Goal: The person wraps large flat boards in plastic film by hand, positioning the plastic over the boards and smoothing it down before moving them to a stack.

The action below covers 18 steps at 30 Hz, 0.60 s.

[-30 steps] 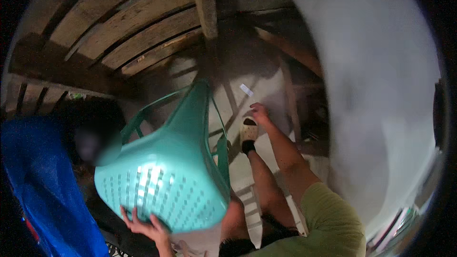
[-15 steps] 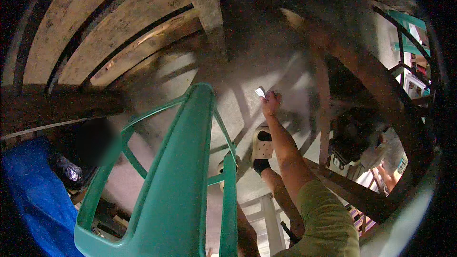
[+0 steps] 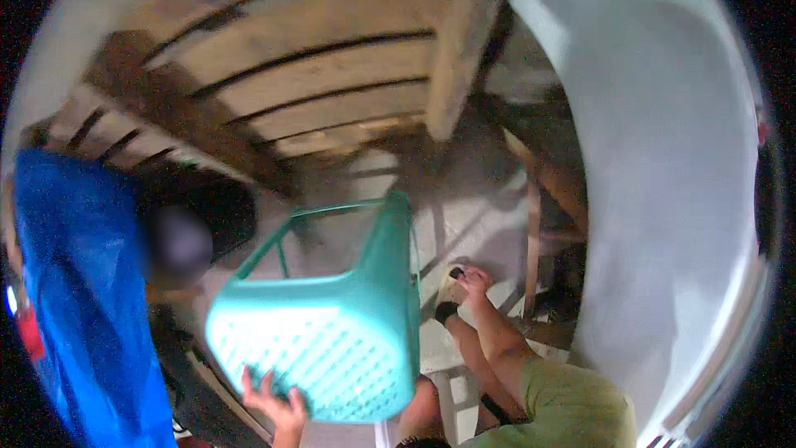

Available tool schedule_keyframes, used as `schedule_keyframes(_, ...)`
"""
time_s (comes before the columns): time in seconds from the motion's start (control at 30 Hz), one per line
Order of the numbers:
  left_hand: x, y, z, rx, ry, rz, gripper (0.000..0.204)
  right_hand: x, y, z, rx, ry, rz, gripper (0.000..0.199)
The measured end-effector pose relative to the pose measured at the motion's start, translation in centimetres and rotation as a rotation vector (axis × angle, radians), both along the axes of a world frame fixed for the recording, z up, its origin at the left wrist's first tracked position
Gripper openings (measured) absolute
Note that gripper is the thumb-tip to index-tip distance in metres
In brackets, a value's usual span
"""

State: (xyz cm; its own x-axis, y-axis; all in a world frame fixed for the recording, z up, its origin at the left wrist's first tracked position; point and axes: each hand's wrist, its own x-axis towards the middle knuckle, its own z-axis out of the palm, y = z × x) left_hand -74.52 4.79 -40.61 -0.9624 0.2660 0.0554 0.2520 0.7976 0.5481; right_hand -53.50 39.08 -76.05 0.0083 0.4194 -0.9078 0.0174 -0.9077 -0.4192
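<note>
Hidden: basket mouth and inside.
Basket axis: base near, rim far.
Left hand: fingers spread against base.
Right hand: grip unclear.

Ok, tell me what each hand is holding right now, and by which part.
The left hand props the teal laundry basket from below, fingers spread on its perforated bottom. The right hand is closed on something small; what, cannot be told.

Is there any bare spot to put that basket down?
Pale bare floor shows between the basket, the wooden post and the right hand. Left of the basket it is crowded: blue cloth and a dark shape. The left hand props the basket's base.
</note>
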Motion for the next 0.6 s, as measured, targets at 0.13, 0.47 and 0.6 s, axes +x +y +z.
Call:
schedule_keyframes(0.13, -0.4, -0.2, 1.9, -0.416, -0.130, -0.084, 0.049, -1.9, 3.1, 9.0, 0.155, -0.091, -0.189, 0.014)
schedule_keyframes(0.47, -0.5, -1.7, 4.7, -0.178, -0.011, -0.021, 0.041, -28.6, 0.6, 39.2, 0.664, 0.325, 0.474, 0.021)
schedule_keyframes(0.6, -1.1, -2.0, 3.8, -0.115, -0.037, -0.052, 0.040, -38.0, -13.8, 40.8, 0.381, 0.439, 0.773, 0.030)
